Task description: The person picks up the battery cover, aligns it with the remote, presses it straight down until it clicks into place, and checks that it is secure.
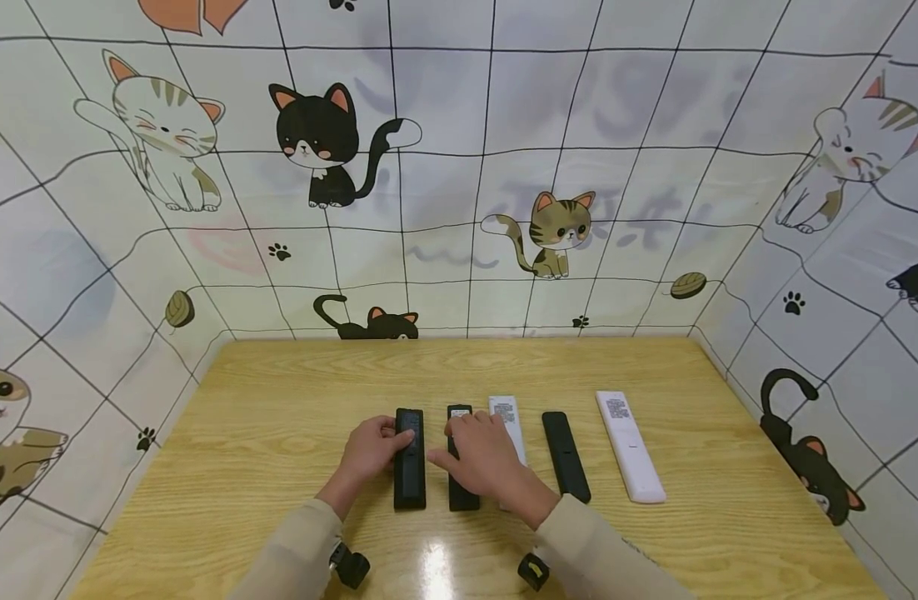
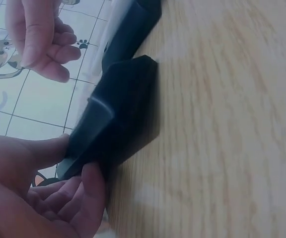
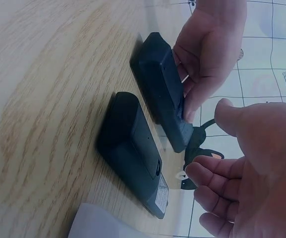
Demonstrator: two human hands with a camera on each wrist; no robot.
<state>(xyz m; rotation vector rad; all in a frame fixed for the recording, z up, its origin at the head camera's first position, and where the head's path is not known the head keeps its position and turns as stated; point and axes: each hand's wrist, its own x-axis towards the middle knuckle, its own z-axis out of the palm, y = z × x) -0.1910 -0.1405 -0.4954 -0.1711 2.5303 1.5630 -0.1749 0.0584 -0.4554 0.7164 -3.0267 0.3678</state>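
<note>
My left hand grips the leftmost black remote control near its far end, thumb on its upper face and fingers along its left side. In the left wrist view that remote lies on the wood. Over a second black remote hovers my right hand, hiding its middle. From the right wrist, a gap shows between the right fingers and this second remote, which bears a white label. The right hand holds nothing. Partly behind it lies a white remote.
Farther right on the wooden table lie a slim black remote and a long white remote with a printed label. A cat-patterned cloth wall encloses the table's back and sides.
</note>
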